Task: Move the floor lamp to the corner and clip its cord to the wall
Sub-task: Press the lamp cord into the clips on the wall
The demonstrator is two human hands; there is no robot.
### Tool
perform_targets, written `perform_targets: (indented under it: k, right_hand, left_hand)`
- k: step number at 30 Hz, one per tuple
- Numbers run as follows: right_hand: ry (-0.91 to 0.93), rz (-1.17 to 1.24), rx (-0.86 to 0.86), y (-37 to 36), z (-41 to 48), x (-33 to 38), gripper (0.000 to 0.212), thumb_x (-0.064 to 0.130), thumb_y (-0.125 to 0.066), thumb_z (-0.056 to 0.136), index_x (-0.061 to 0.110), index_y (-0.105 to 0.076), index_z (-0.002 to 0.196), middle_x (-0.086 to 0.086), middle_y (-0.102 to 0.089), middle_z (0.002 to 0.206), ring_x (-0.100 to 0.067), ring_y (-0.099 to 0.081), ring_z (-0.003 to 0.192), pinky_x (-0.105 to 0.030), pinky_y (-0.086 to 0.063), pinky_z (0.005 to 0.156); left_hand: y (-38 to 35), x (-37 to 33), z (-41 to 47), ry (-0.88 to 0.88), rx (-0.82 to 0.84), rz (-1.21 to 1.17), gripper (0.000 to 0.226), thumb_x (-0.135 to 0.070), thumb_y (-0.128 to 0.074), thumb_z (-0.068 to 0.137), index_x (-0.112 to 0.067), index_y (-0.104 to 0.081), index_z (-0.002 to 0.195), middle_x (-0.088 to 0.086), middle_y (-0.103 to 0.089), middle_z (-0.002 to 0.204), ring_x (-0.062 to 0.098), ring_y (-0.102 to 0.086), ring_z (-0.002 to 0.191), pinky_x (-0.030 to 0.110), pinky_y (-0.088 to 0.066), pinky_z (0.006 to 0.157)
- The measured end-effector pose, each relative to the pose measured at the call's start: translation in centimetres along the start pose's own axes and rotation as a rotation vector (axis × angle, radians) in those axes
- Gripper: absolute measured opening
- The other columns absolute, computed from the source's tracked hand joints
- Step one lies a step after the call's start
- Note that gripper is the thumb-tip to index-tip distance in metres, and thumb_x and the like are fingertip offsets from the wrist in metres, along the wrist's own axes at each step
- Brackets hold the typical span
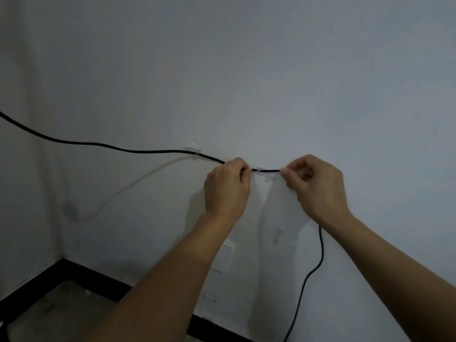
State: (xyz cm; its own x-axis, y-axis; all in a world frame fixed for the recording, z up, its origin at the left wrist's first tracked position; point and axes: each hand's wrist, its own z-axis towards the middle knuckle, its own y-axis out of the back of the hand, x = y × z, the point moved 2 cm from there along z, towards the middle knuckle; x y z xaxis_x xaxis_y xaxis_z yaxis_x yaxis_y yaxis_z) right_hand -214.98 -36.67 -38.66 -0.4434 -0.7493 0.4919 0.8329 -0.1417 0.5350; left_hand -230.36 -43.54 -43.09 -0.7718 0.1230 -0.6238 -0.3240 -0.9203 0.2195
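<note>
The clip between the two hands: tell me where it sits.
In the head view, the clear clip sits mid-wall on the black cord, between left hand and right hand.

You had two hands up at the wall: the left hand [225, 186] at six o'clock of centre, the right hand [318, 186] toward four. One black cord [98, 144] crossed from nine o'clock. You could count two clear clips on it, one clip [193, 151] and a second clip [259, 170] between your hands.
</note>
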Motion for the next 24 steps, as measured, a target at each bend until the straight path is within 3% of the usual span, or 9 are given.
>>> perform_targets:
  k: [7, 14, 17, 20, 22, 24]
  right_hand:
    - [-0.085, 0.174, -0.014, -2.2, -3.4, -1.5, 0.016, 0.022, -0.066, 0.088, 0.024, -0.062, 0.073, 0.004, -0.068, 0.06, -0.011, -0.061, 0.042, -0.022, -0.05, 0.044]
    - [-0.246, 0.424, 0.046, -3.1, -6.6, -3.4, 0.013, 0.018, -0.063, 0.092, 0.021, -0.067, 0.08, -0.003, -0.071, 0.065, -0.016, -0.067, 0.053, -0.025, -0.052, 0.052]
    - [-0.233, 0.201, 0.104, -2.8, -9.2, -5.3, 0.016, 0.027, -0.063, 0.091, 0.026, -0.068, 0.076, 0.006, -0.071, 0.066, -0.007, -0.068, 0.066, -0.021, -0.052, 0.064]
    - [-0.179, -0.039, 0.143, -2.3, -9.8, -6.4, 0.015, 0.033, -0.065, 0.089, 0.024, -0.07, 0.078, 0.011, -0.067, 0.071, -0.004, -0.063, 0.068, -0.019, -0.046, 0.061]
    - [-0.208, -0.015, 0.136, -1.9, -9.5, -6.8, 0.017, 0.03, -0.066, 0.089, 0.02, -0.071, 0.076, 0.007, -0.068, 0.065, -0.008, -0.064, 0.063, -0.025, -0.051, 0.059]
    - [-0.27, 0.089, 0.125, -1.6, -9.2, -7.2, 0.015, 0.024, -0.066, 0.089, 0.017, -0.072, 0.078, 0.003, -0.07, 0.063, -0.01, -0.067, 0.058, -0.03, -0.056, 0.059]
  left_hand:
    - [-0.2, 0.2, 0.1, 0.003, -0.013, -0.045, 0.015, -0.022, -0.06, 0.089, -0.009, -0.066, 0.085, 0.008, -0.072, 0.078, 0.028, -0.064, 0.071, 0.046, -0.054, 0.066]
    - [-0.1, 0.5, 0.3, 0.014, -0.011, -0.094, 0.013, -0.021, -0.063, 0.087, -0.009, -0.066, 0.081, 0.006, -0.071, 0.074, 0.026, -0.064, 0.069, 0.044, -0.055, 0.065]
    - [-0.2, 0.5, 0.1, 0.037, -0.03, -0.139, 0.01, -0.021, -0.065, 0.086, -0.011, -0.064, 0.083, -0.004, -0.064, 0.064, 0.021, -0.061, 0.064, 0.04, -0.056, 0.063]
    - [-0.3, 1.6, -1.0, 0.081, -0.075, -0.157, 0.015, -0.021, -0.066, 0.084, -0.017, -0.057, 0.094, -0.015, -0.051, 0.06, 0.016, -0.055, 0.06, 0.03, -0.049, 0.062]
    - [-0.4, 3.3, -2.8, 0.106, -0.031, -0.099, 0.016, -0.022, -0.065, 0.083, -0.02, -0.052, 0.092, -0.009, -0.055, 0.063, 0.016, -0.055, 0.058, 0.029, -0.047, 0.058]
    - [-0.7, 5.2, -5.4, 0.156, 0.129, -0.031, 0.009, -0.021, -0.063, 0.084, -0.019, -0.055, 0.084, 0.0, -0.063, 0.068, 0.02, -0.059, 0.059, 0.034, -0.052, 0.057]
